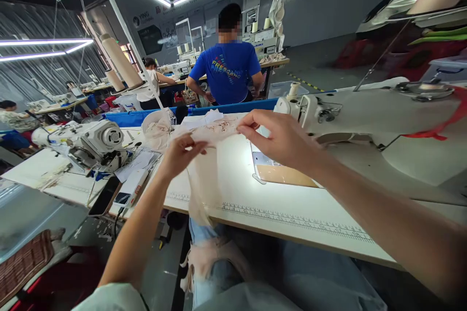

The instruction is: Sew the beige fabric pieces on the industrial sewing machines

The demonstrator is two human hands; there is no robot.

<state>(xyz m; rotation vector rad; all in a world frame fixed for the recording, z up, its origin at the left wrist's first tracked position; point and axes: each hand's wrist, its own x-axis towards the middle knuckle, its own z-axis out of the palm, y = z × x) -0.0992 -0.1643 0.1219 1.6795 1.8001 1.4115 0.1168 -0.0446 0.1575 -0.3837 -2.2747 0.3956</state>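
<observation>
A thin, sheer cream piece of fabric [206, 175] is stretched between my two hands above the white sewing table [237, 175]. My left hand [184, 153] pinches one end of it, and the rest hangs down over the table's front edge. With thumb and forefinger together, my right hand [275, 133] grips the other end, higher and to the right. Behind the fabric lies a pile of beige cut pieces [226, 125] with white paper on it. Another beige garment piece [215, 255] rests on my lap.
A sewing machine [365, 121] stands at right, its plate [280, 174] set into the table. Another machine [83, 141] is at left, near a phone [105, 196] and a white device [131, 188]. A ruler strip lines the front edge. Ahead sits a person in blue [229, 70].
</observation>
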